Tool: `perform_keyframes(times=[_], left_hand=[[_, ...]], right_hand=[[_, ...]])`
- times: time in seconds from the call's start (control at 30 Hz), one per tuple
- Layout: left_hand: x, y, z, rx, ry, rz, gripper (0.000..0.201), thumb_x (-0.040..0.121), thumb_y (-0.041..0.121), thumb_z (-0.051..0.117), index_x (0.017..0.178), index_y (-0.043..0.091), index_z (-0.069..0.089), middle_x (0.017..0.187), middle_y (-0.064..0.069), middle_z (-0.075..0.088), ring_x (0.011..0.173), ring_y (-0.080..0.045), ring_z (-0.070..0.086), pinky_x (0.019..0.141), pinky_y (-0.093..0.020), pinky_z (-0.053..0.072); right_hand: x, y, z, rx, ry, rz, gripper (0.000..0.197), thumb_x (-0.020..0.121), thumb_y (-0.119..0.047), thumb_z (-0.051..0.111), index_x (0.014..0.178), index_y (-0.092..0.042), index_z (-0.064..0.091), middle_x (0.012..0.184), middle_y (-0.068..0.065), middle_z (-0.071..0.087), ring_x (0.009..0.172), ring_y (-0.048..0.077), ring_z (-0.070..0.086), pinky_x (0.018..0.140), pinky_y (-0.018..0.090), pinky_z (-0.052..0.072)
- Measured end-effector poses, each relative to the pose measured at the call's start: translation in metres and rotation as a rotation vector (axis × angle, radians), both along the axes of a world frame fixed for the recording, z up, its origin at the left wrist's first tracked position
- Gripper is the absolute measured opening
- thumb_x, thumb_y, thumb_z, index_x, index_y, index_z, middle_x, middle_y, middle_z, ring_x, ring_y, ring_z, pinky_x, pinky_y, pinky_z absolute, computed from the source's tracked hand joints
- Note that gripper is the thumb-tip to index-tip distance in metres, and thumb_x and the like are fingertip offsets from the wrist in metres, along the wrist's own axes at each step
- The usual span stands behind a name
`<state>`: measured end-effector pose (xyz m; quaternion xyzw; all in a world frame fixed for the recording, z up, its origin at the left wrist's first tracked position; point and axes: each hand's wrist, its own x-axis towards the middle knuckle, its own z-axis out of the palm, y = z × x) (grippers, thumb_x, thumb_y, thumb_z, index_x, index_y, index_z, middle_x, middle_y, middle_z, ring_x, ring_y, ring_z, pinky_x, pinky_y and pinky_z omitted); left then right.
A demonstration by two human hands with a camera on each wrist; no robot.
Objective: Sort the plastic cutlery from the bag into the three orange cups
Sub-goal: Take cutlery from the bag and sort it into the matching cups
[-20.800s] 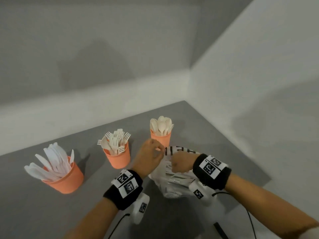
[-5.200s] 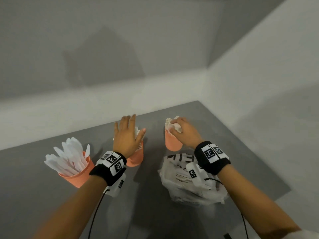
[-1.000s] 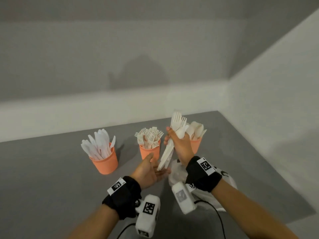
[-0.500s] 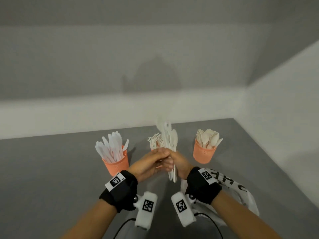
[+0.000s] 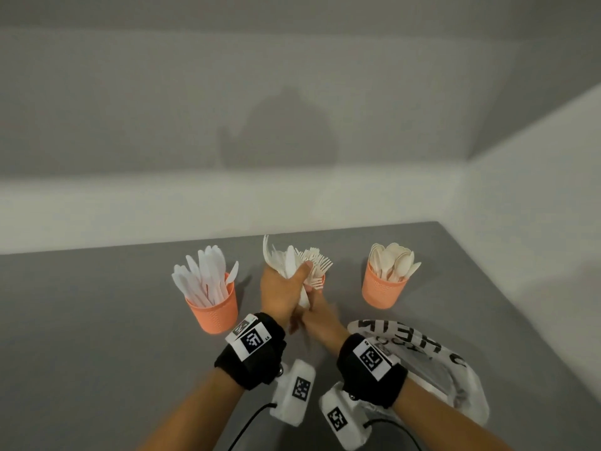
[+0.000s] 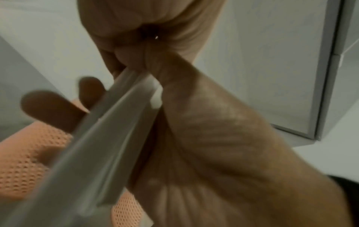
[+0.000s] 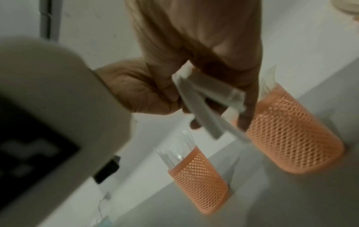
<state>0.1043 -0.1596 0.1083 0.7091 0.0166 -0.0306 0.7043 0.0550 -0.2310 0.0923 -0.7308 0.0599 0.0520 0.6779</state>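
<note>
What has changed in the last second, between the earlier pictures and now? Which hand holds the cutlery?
The bundle of white cutlery passed from the right hand to the left hand, which now grips it above the middle cup. The right hand dropped lower; its fingers still touch the handle ends. The three cups, their contents and the bag stayed as they were.

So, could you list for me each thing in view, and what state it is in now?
left hand: grips a bundle of white cutlery, held upright over the table.
right hand: below the left hand, at the handle ends; grip blurred.
knife cup: upright, full of knives.
fork cup: upright, holds forks, partly hidden by the hands.
spoon cup: upright, holds spoons.
plastic bag: lying crumpled on the table.
</note>
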Motion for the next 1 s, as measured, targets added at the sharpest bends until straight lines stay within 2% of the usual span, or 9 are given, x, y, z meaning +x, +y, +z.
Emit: perform_keyframes(times=[0.1,0.17,0.23,0.3,0.4,0.53,0.67,0.83,1.0], left_hand=[[0.0,0.0,0.007,0.053,0.007,-0.13,0.046,0.078,0.032,0.073,0.11,0.006,0.052,0.098,-0.006,0.065,0.086,-0.016,0.066,0.076,-0.026,0.054],[-0.002,0.006,0.012,0.103,0.01,-0.23,0.038,0.083,0.028,0.067,0.11,0.008,0.05,0.099,-0.005,0.064,0.089,-0.017,0.064,0.075,-0.021,0.054],[-0.001,0.015,0.012,0.09,0.023,-0.261,0.038,0.087,0.022,0.063,0.119,0.006,0.05,0.107,-0.01,0.064,0.093,-0.021,0.064,0.078,-0.027,0.054],[-0.001,0.022,0.012,0.052,0.053,-0.226,0.04,0.088,0.021,0.062,0.123,0.005,0.05,0.108,-0.014,0.063,0.086,-0.019,0.063,0.071,-0.025,0.053],[-0.002,0.023,0.011,0.043,0.043,-0.146,0.033,0.085,0.023,0.066,0.112,0.007,0.054,0.094,-0.01,0.062,0.071,-0.012,0.061,0.057,-0.019,0.047],[-0.004,0.022,0.009,0.089,-0.021,-0.064,0.028,0.082,0.024,0.07,0.1,0.008,0.055,0.08,-0.003,0.06,0.062,-0.012,0.059,0.054,-0.02,0.045],[-0.002,0.024,0.005,0.128,-0.033,-0.07,0.017,0.082,0.022,0.07,0.084,0.009,0.059,0.064,-0.002,0.062,0.049,-0.005,0.055,0.053,-0.021,0.044],[0.0,0.024,0.005,0.098,0.043,-0.122,0.018,0.083,0.019,0.069,0.084,0.003,0.059,0.068,-0.009,0.063,0.055,-0.016,0.056,0.058,-0.028,0.052],[0.0,0.024,0.005,0.011,0.042,-0.062,0.014,0.095,0.021,0.051,0.084,0.012,0.046,0.082,-0.018,0.066,0.066,-0.024,0.062,0.067,-0.034,0.053]], right_hand=[[-0.003,-0.004,0.005,0.134,0.103,-0.02,0.014,0.098,-0.012,0.038,0.087,-0.016,0.047,0.051,-0.002,0.042,0.037,0.008,0.038,0.037,0.021,0.037],[-0.004,-0.012,0.01,0.304,0.201,-0.003,0.029,0.1,-0.029,0.038,0.075,-0.015,0.043,0.045,-0.006,0.035,0.034,0.005,0.03,0.035,0.017,0.027],[-0.002,-0.02,0.014,0.411,0.225,0.043,0.032,0.099,-0.04,0.036,0.085,-0.015,0.048,0.043,-0.009,0.032,0.033,0.003,0.026,0.033,0.015,0.023],[-0.003,-0.024,0.015,0.437,0.209,0.097,0.035,0.098,-0.046,0.033,0.091,-0.015,0.049,0.043,-0.01,0.035,0.032,0.002,0.026,0.034,0.013,0.023],[-0.001,-0.025,0.011,0.415,0.183,0.107,0.04,0.098,-0.046,0.032,0.088,-0.011,0.049,0.046,-0.01,0.046,0.032,0.002,0.029,0.034,0.013,0.024],[0.001,-0.021,0.007,0.407,0.184,0.061,0.036,0.097,-0.043,0.038,0.086,-0.011,0.05,0.056,-0.003,0.05,0.034,0.003,0.033,0.034,0.014,0.027],[-0.002,-0.021,0.007,0.343,0.156,0.041,0.031,0.098,-0.039,0.039,0.106,-0.011,0.051,0.06,-0.001,0.055,0.037,0.004,0.036,0.036,0.015,0.03],[-0.006,-0.021,0.005,0.278,0.106,0.01,0.03,0.099,-0.036,0.039,0.101,-0.011,0.056,0.061,0.0,0.063,0.039,0.007,0.044,0.038,0.016,0.035],[-0.008,-0.02,0.006,0.256,0.094,-0.042,0.027,0.099,-0.031,0.042,0.097,-0.01,0.059,0.065,0.005,0.065,0.049,0.014,0.062,0.049,0.025,0.054]])
